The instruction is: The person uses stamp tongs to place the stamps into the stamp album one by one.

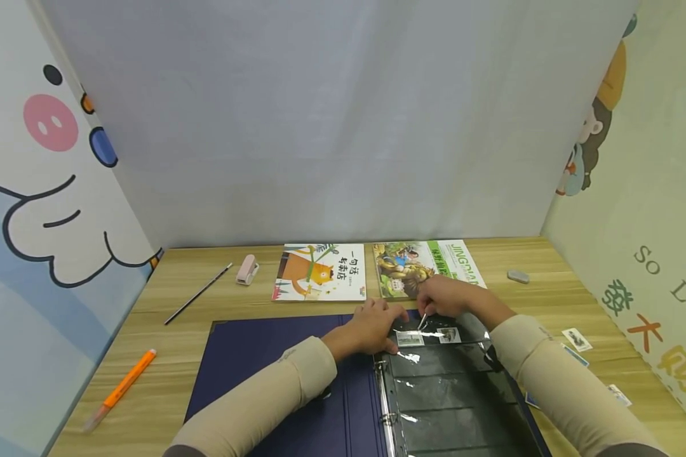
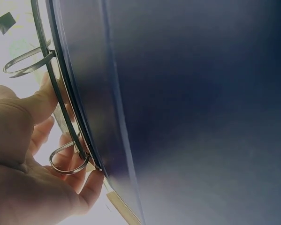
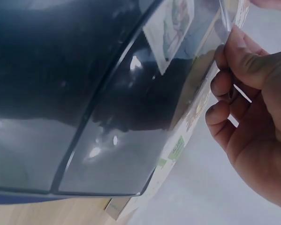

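A dark blue ring-binder stamp album (image 1: 269, 355) lies spread on the table, its black page (image 1: 440, 397) with clear strips on the right. My right hand (image 1: 443, 296) pinches metal tweezers (image 1: 422, 321) over the top strip, between two stamps. One stamp (image 1: 410, 338) sits at the left of that strip, beside my left hand; another stamp (image 1: 448, 335) sits right of the tweezers. My left hand (image 1: 371, 327) rests with spread fingers on the page's upper left corner, by the metal rings (image 2: 67, 159). The tweezers (image 3: 224, 16) show at the page edge in the right wrist view.
Two picture books (image 1: 320, 273) lie behind the album. Loose stamps (image 1: 577, 339) are at the right, partly behind my right sleeve. A grey eraser (image 1: 517, 277) is at the back right. Leftward lie a pink stapler-like item (image 1: 248, 270), a pencil (image 1: 198, 294) and an orange pen (image 1: 128, 379).
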`<state>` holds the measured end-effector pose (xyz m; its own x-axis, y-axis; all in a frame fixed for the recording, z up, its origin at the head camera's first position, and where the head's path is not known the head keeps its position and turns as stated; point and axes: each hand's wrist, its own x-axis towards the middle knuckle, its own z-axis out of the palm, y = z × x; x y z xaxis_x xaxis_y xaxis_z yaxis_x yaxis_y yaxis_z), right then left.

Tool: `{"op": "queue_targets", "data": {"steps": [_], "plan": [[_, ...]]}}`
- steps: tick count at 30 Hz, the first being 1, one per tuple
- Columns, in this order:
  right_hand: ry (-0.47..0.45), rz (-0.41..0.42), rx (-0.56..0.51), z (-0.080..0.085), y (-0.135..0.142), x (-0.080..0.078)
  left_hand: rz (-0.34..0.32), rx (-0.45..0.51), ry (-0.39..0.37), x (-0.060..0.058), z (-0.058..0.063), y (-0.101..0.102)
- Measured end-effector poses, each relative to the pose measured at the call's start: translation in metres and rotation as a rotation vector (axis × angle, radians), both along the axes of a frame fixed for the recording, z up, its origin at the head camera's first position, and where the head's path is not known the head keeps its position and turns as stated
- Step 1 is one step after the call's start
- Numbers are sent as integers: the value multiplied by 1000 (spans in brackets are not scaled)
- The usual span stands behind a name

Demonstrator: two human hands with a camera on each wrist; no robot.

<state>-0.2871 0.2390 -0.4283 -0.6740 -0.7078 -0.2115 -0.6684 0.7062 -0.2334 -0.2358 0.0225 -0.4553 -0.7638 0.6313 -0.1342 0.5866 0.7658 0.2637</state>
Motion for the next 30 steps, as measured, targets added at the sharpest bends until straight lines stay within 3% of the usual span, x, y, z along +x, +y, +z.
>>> {"op": "queue_targets", "data": {"steps": [7, 10, 14, 19, 24, 30], "plan": [[-40, -7, -3, 1, 4, 2, -12, -14, -4, -1, -2, 1], [-42, -49, -28, 5, 12, 2, -20, -46, 1, -1, -1, 0], [21, -130, -99, 13, 33, 5, -12, -71, 8, 2, 7, -4], [78, -205, -185, 21, 69, 23, -19, -20, 47, 16, 19, -12], [56, -292, -194, 26, 112, 45, -90, -4, 131, 36, 24, -17], [-5, -355, -147, 11, 160, 68, -148, -72, 184, 50, 10, -15]]}}
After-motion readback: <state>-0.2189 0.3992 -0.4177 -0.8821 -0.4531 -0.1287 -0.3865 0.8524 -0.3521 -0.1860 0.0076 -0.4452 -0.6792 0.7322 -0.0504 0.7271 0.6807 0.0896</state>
